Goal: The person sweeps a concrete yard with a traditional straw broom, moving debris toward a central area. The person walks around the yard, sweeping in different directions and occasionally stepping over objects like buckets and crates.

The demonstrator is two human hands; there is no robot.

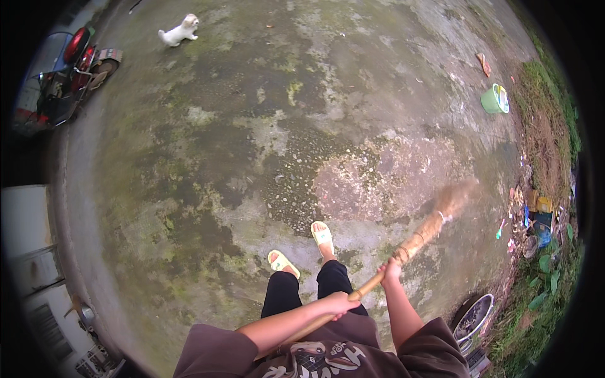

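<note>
A broom (419, 238) with a long bamboo handle slants across my front, its bound brush end out to the right and blurred by motion just over or on the concrete. My left hand (340, 304) is closed round the lower part of the handle, near my waist. Farther up, close to where the bristles are bound, my right hand (391, 271) grips the same broom. Below the brush lies mottled, mossy concrete (353, 101) with a rough reddish patch.
A white dog (180, 31) stands at the far left, near a red motor vehicle (79, 63). On the right are a green bucket (494, 99), scattered litter (517, 214) along a grassy verge (545, 113), and a round basin (474, 318). My feet wear pale yellow slippers (321, 234).
</note>
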